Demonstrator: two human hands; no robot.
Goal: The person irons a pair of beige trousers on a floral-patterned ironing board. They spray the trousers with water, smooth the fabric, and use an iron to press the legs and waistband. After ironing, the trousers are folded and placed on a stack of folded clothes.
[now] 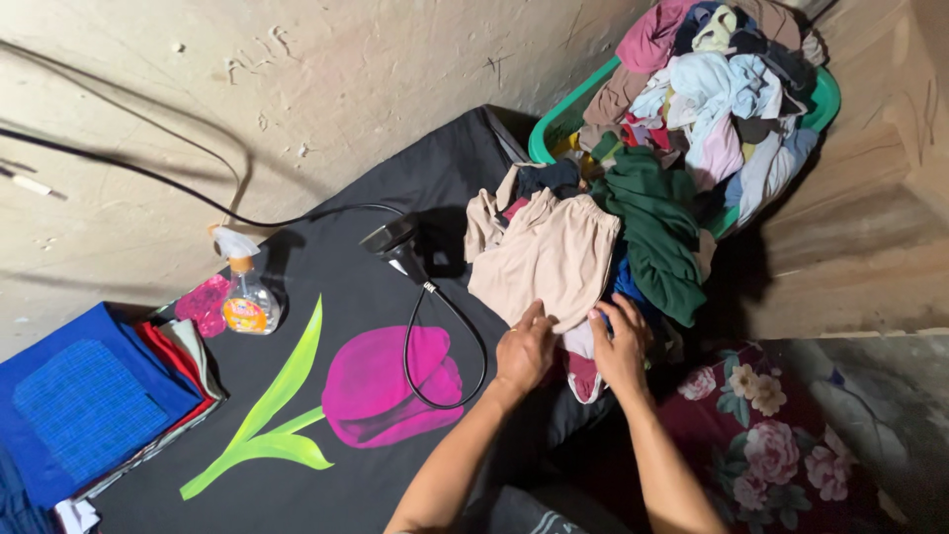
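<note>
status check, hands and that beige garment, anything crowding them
Left hand and right hand both on the lower hem of the beige garment, grip unclear. Green garment heaped alongside. Iron with its looped cord just left.

Both forearms reach forward — left hand point(524, 351) and right hand point(621, 348) side by side, fingers curled down.

Both hands, left point(524, 351) and right point(621, 346), grip beige garment point(549, 257) beside laundry basket point(825, 104).
</note>
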